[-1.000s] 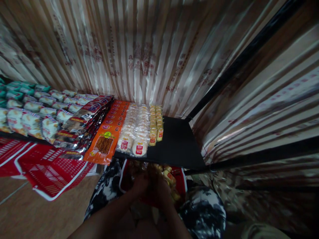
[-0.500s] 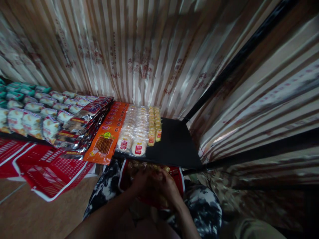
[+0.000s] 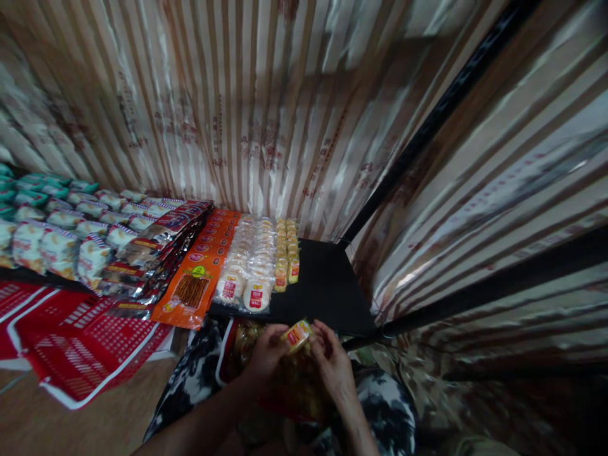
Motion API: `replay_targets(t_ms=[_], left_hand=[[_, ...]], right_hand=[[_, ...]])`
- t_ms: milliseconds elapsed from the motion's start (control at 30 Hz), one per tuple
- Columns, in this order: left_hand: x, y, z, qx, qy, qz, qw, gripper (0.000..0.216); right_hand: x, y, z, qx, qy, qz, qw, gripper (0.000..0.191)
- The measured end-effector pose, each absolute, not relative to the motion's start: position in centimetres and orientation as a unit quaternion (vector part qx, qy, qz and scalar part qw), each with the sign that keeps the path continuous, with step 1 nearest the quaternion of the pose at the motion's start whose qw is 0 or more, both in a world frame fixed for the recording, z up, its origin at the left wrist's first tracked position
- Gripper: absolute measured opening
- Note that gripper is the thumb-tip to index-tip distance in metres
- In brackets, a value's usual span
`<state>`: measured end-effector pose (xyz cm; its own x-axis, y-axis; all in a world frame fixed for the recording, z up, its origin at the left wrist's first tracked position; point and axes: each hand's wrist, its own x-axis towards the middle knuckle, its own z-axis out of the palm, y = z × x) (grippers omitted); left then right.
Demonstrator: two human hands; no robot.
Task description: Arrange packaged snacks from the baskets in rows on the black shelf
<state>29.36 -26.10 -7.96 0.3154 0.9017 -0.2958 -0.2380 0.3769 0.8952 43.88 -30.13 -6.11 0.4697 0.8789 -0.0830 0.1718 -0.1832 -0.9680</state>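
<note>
Between my two hands is a small yellow snack packet (image 3: pixel 297 335) with a red label, held above a basket. My left hand (image 3: pixel 266 352) pinches its left end, and my right hand (image 3: pixel 331 358) grips the right end with the fingertips. Below them, the red basket (image 3: pixel 227 354) with a white rim sits between my knees, holding many similar wrapped packets (image 3: pixel 244 345), dim and partly hidden by my hands. Just ahead, two rows of yellow packets (image 3: pixel 287 253) lie on the black shelf (image 3: pixel 327 285), beside rows of round white wrapped crackers (image 3: pixel 256 291).
Left along the shelf lie an orange snack bag (image 3: pixel 194 285), a stack of dark silvery bags (image 3: pixel 142 259) and many white packets (image 3: pixel 61 244). Red baskets (image 3: pixel 90 342) stand below on the left. Black metal bars (image 3: pixel 427 139) and striped curtains (image 3: pixel 266 114) enclose the shelf.
Both hands have risen out of the basket, now with a yellow packet between them. The view has shifted slightly, while the shelf goods keep their places.
</note>
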Motion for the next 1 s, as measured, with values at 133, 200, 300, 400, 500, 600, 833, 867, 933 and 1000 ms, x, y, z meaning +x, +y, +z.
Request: replay_targets(t_ms=[133,200,300,400,500,600,833,867,933,1000], left_hand=[[29.8,-25.8,-6.5,0.409,0.415,0.421,0.695,0.037],[30.2,-25.6,-5.9,0.420,0.413,0.424,0.688,0.033],[31.0,-25.3,-5.3,0.439,0.420,0.428,0.669,0.029],[31.9,-24.9,-5.0,0.483,0.444,0.435,0.617,0.027],[32.5,-24.5,-4.7,0.541,0.488,0.428,0.535,0.034],[33.1,-24.2,-4.6,0.591,0.521,0.419,0.452,0.043],[34.8,-23.6,-5.5,0.652,0.521,0.416,0.362,0.055],[35.0,-23.5,-5.6,0.657,0.515,0.413,0.364,0.057],[35.4,-23.0,-5.8,0.663,0.516,0.402,0.363,0.057],[35.6,-22.4,-5.9,0.669,0.522,0.389,0.359,0.058]], right_hand=[[43.3,-29.5,-5.9,-0.637,-0.348,0.406,0.555,0.049],[43.2,-29.0,-5.9,-0.622,-0.346,0.404,0.575,0.050],[43.3,-28.0,-5.7,-0.607,-0.351,0.400,0.590,0.055],[43.9,-26.7,-5.6,-0.599,-0.365,0.402,0.589,0.057],[44.8,-25.3,-5.6,-0.604,-0.380,0.393,0.580,0.060],[45.7,-23.6,-5.9,-0.618,-0.390,0.371,0.572,0.063],[46.6,-19.7,-6.7,-0.608,-0.428,0.362,0.562,0.059],[46.7,-19.3,-6.8,-0.607,-0.434,0.360,0.559,0.059],[46.9,-18.4,-7.0,-0.607,-0.446,0.356,0.553,0.058],[47.0,-17.7,-7.2,-0.610,-0.456,0.347,0.548,0.057]])
